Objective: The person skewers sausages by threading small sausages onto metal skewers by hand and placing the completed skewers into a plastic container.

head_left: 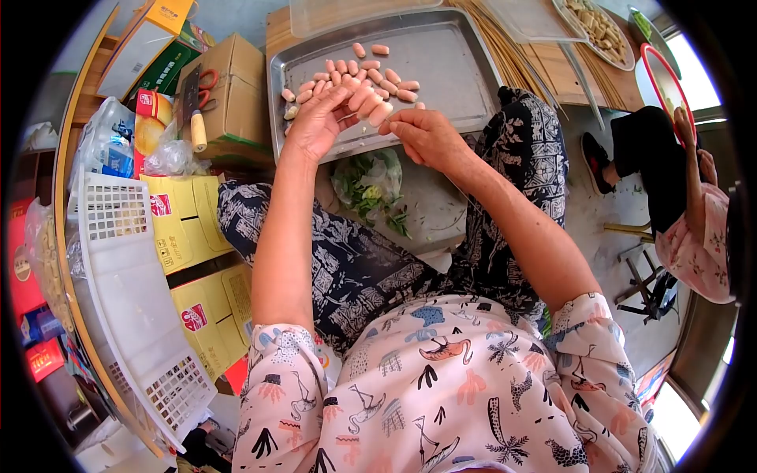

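Note:
Small pink sausages (pixel 369 104) sit in a row at the fingers of my left hand (pixel 315 126), which is closed around them above the tray's near edge. My right hand (pixel 426 138) is pinched at the near end of this row. A thin stick, which looks like a bamboo skewer, shows faintly below the right hand; my fingers hide most of it. Several loose sausages (pixel 344 66) lie in the metal tray (pixel 449 47) beyond my hands.
Bamboo skewers (pixel 505 47) lie right of the tray, near a plate of food pieces (pixel 595 31). A bag of greens (pixel 371 185) sits below, between my knees. Left are a cardboard box (pixel 236 94), scissors (pixel 206 88) and a white crate (pixel 130 292). Another person (pixel 686 197) sits at right.

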